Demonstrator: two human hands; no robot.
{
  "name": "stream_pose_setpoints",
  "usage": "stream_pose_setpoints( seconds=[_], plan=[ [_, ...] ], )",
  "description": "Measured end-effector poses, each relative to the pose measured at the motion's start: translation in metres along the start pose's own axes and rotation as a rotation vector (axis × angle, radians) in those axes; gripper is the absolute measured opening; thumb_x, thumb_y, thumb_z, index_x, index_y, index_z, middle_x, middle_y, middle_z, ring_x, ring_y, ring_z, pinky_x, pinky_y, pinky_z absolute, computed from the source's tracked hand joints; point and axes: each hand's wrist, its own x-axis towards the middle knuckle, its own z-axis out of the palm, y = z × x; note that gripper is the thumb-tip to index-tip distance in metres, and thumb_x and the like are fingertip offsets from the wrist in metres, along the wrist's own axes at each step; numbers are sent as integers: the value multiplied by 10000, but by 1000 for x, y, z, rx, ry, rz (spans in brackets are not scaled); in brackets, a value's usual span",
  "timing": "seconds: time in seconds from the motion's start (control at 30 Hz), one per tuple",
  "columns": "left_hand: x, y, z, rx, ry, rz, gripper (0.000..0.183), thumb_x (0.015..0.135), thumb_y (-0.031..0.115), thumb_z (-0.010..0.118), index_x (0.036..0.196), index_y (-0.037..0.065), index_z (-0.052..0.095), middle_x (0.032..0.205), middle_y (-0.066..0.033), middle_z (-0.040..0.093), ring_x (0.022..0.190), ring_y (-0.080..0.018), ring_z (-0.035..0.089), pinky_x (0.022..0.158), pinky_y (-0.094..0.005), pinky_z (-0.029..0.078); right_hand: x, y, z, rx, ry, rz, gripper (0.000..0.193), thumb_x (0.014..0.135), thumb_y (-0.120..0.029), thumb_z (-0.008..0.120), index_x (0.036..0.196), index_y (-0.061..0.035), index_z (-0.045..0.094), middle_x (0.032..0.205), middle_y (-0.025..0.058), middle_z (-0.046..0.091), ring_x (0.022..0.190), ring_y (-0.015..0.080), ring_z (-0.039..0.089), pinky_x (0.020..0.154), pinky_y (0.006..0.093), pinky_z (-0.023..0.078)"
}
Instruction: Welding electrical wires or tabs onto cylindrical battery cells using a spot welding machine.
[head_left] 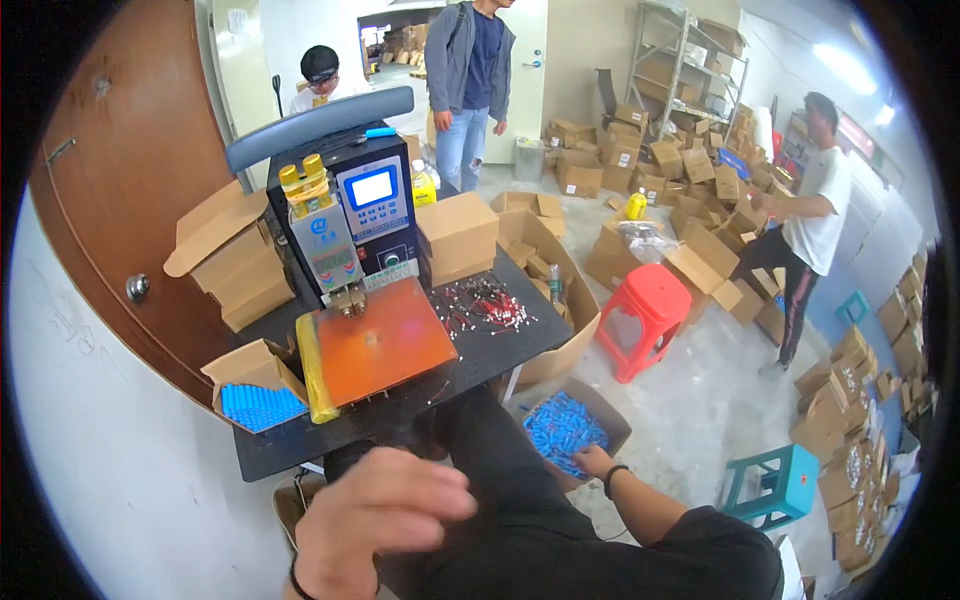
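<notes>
My left hand is raised in front of my lap, smeared by motion. Its fingers are partly curled and I see nothing in them. My right hand, with a dark band at the wrist, reaches into the near right side of a cardboard box beside my leg. Loose blue battery cells fill that box. The right fingertips are pinched together among the cells; what they hold is hidden. Ahead stands a black spot welder with a lit screen, and an orange-brown board lies beneath its electrodes.
On the black table lies a heap of red-and-black wire leads. An open carton of blue cells sits at its left corner. A red stool, a teal stool and many cartons stand on the right. Several people are further off.
</notes>
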Motion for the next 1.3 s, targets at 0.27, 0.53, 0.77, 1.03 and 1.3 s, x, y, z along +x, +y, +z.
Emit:
stream_pose_setpoints(
  seconds=[0.27, 0.53, 0.77, 1.03, 1.3],
  plan=[
    [40, 0, 17, -795, -442, 51, 850, 946, 692, 337, 1253, -50, 614, 1218, -348, 597, 1220, -517, 523, 1075, -506, 309, 8, 58, 13, 29, 42, 31, 335, 841, -330, 629, 765, -15, 713, 675, 98, 676, 639, 208, 657, 641, 351, 511],
    [44, -51, 14, -962, -367, 11, 848, 939, 686, 363, 1245, -63, 621, 1226, -334, 601, 1233, -498, 524, 1097, -490, 280, -6, 75, 18, -69, 36, 113, 326, 839, -312, 614, 764, -9, 710, 682, 118, 681, 640, 227, 658, 636, 366, 510],
    [-30, -128, -38, -421, 37, -372, 902, 902, 776, 314, 1146, -20, 661, 1021, -242, 683, 967, -398, 642, 846, -512, 497, 41, 81, 20, -120, 30, -72, 302, 903, -279, 602, 873, 2, 706, 803, 108, 715, 674, 185, 664, 642, 358, 526],
    [-95, -129, -125, 861, 184, -514, 163, 788, 47, 700, 947, 18, 705, 948, -120, 689, 917, -305, 636, 824, -396, 501, 93, 84, -12, -23, 304, 18, 392, 881, -254, 643, 1123, 53, 614, 1019, 196, 676, 964, 285, 634, 872, 383, 486],
    [-107, -177, -200, 1426, 99, -958, 306, 824, 141, 718, 1117, 75, 663, 1029, -118, 657, 899, -326, 641, 766, -412, 519, 119, 97, 10, -15, 116, 10, 386, 896, -161, 619, 1223, 35, 563, 1123, 162, 648, 1034, 256, 615, 890, 352, 478]
  ],
)
